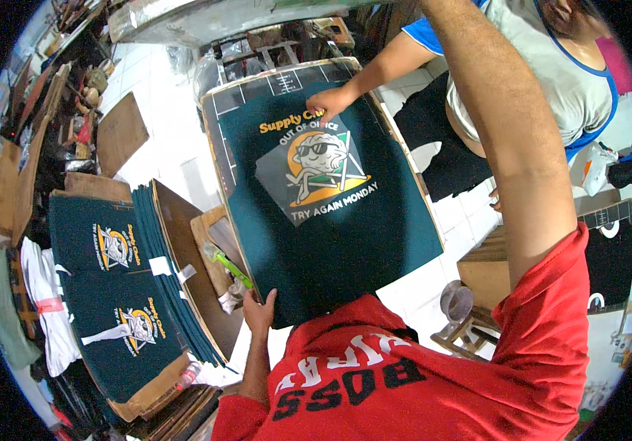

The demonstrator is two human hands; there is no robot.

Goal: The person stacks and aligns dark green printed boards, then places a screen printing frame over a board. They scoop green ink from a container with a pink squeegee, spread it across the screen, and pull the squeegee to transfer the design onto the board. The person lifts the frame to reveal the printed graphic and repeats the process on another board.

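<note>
A dark green T-shirt point(330, 257) lies spread over a flat board point(220, 158) in front of me, with a cartoon print of a reclining figure in sunglasses. Around that print sits a tilted, see-through sheet point(273, 176). My left hand point(259, 312) is at the shirt's near left edge, thumb on top and fingers at the rim, seemingly gripping the cloth. My right arm stretches up past the top of the view, so its hand is out of sight. A co-worker's hand point(333, 101) touches the upper part of the print.
On the left, printed green shirts point(121, 294) lie on boards beside a stack of more boards point(194, 272). A bright green tool point(229, 266) rests on a small wooden piece near the board. The co-worker point(576, 81) stands at the right, above a stool point(470, 334).
</note>
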